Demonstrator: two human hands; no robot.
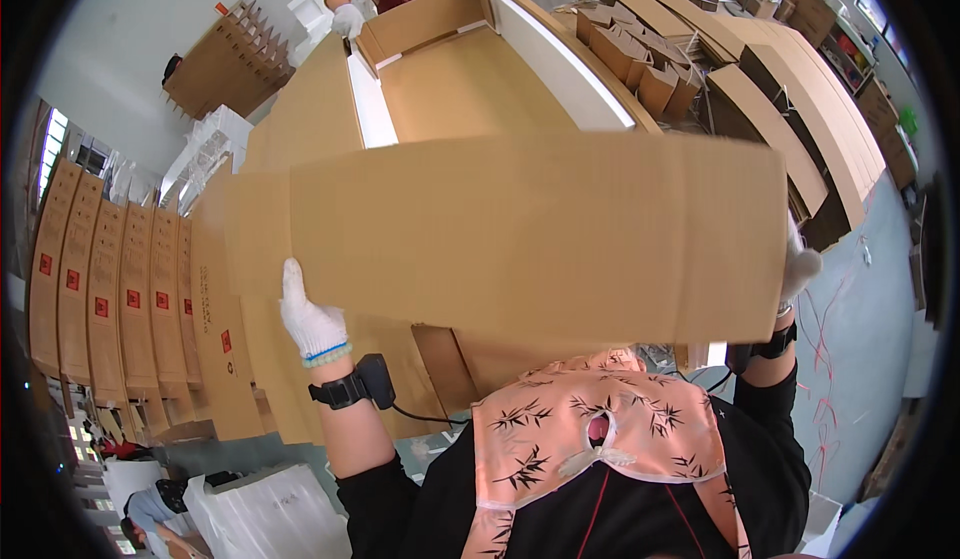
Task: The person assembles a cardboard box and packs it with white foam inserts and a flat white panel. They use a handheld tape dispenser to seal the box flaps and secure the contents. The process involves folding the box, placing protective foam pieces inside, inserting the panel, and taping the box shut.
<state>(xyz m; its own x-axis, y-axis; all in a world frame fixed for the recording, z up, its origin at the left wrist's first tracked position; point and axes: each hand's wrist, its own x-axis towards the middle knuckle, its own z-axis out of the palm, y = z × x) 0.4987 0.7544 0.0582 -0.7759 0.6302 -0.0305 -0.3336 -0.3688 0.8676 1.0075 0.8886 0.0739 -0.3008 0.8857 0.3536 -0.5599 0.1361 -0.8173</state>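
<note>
A wide brown cardboard panel (530, 239) is held up in front of me, with crease lines near both ends. My left hand (312, 321), in a white glove, grips its lower left part, thumb on the near face and fingers hidden behind. At the panel's right edge, my gloved right hand (798, 264) is closed on it, partly hidden. Beyond the panel lies a long open carton (470, 74), with white strips along its inner sides. Its near end is hidden by the panel. A person's gloved hands (348, 21) are at the carton's far end.
Flat cartons (105, 289) with red labels stand in a row at left. Folded cardboard pieces (640, 64) and long cardboard strips (800, 109) are piled at right. White wrapped stacks (265, 514) sit at lower left, near another person (160, 514). Red strings (822, 359) lie on the floor.
</note>
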